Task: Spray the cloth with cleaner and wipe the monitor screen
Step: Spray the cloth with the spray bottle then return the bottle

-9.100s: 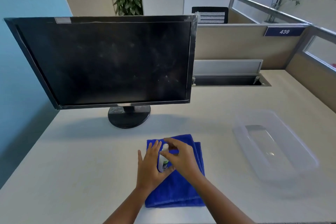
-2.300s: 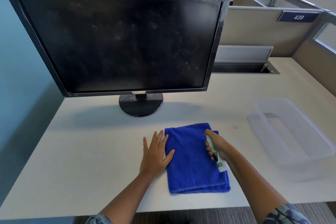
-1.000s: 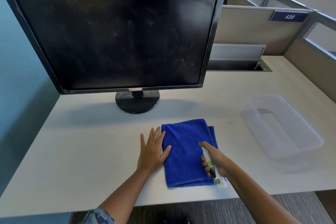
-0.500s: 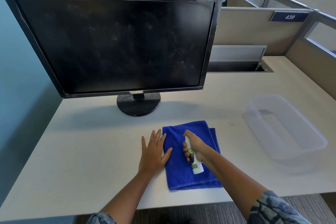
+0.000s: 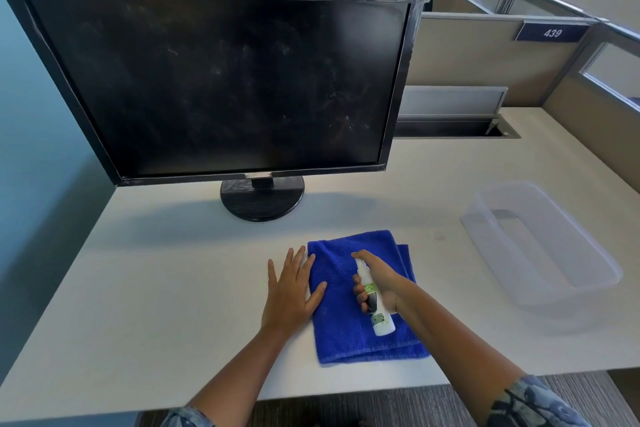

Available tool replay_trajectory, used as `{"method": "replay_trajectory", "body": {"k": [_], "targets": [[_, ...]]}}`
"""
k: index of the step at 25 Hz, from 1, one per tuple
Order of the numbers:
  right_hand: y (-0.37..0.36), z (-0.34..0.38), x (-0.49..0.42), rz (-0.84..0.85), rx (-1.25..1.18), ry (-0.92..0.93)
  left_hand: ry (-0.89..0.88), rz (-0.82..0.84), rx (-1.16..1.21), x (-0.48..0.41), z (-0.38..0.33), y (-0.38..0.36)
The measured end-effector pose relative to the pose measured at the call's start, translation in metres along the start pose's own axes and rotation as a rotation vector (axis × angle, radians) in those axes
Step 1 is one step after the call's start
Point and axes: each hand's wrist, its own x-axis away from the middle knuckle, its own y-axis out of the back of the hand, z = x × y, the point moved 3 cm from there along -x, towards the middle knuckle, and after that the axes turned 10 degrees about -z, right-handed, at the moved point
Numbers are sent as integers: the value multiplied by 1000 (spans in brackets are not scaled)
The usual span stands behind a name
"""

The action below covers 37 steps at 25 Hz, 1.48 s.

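Gripping a small white plastic spray bottle (image 5: 375, 302), the right hand (image 5: 381, 282) has its index finger on the nozzle, the bottle's long axis tilted, nozzle forward, directly over the folded blue terry cloth (image 5: 346, 326). Left hand (image 5: 291, 291): flat, fingers spread, pinning the cloth's left edge. Beyond both hands: smudged black flat-panel monitor (image 5: 221, 80), unwiped.

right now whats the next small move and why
Probably press the nozzle with the right hand: the spray bottle is gripped over the blue cloth, forefinger on top, the left hand flat on the cloth's edge, and the monitor screen looks smudged.
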Motion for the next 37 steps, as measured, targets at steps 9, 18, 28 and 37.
{"method": "replay_trajectory", "body": {"k": [9,18,28,37], "targets": [[-1,3,-3,-102,-39,55,2,11,-7,0,0,0],[-2,-1,1,-88,28,75,3,14,-10,0,1,1],[1,-8,1,-107,34,66,7,25,2,0,0,1],[8,-5,5,-87,-48,96,12,29,14,0,-1,2]]}}
